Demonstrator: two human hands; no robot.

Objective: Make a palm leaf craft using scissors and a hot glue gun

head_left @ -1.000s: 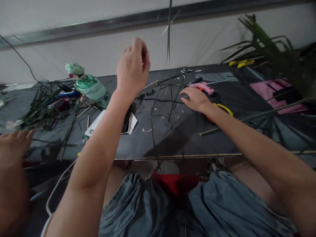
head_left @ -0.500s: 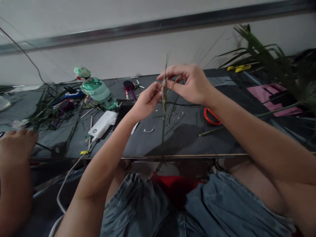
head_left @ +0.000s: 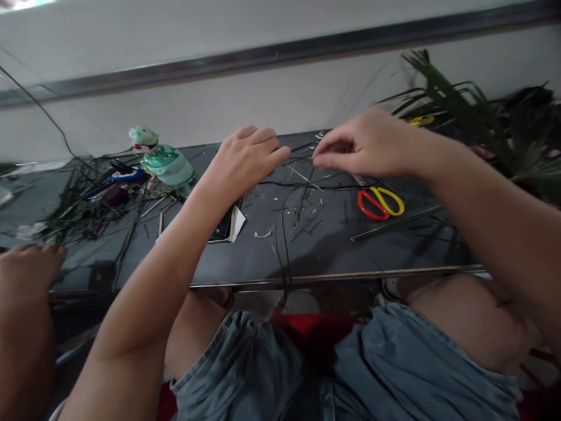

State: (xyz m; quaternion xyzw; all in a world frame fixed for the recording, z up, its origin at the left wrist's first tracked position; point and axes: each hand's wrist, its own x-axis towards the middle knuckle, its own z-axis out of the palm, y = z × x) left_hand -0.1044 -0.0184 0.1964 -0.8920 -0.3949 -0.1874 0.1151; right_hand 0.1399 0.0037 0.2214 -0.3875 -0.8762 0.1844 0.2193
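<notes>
My left hand (head_left: 252, 155) hovers above the table with curled fingers, its thumb side toward the right. To its right, my right hand (head_left: 363, 146) has thumb and fingers pinched together. Thin green leaf strips (head_left: 302, 156) run across the gap between my fingertips; the exact grip points are too fine to see. Other long strands (head_left: 286, 240) hang down past the table's front edge. Scissors (head_left: 380, 203) with one red and one yellow handle lie below my right wrist. A cut green stalk (head_left: 394, 223) lies in front of them.
A green bottle (head_left: 169, 166) stands at left with a patterned object (head_left: 144, 136) at its top. A dark phone (head_left: 222, 227) lies partly under my left forearm. Leaf scraps (head_left: 83, 210) heap at far left, near another person's hand (head_left: 33, 269). Palm leaves (head_left: 464, 111) spread at right.
My hands have moved apart, left hand leftward and right hand rightward. The upright green piece between them is no longer visible there. Both scissor handles now show.
</notes>
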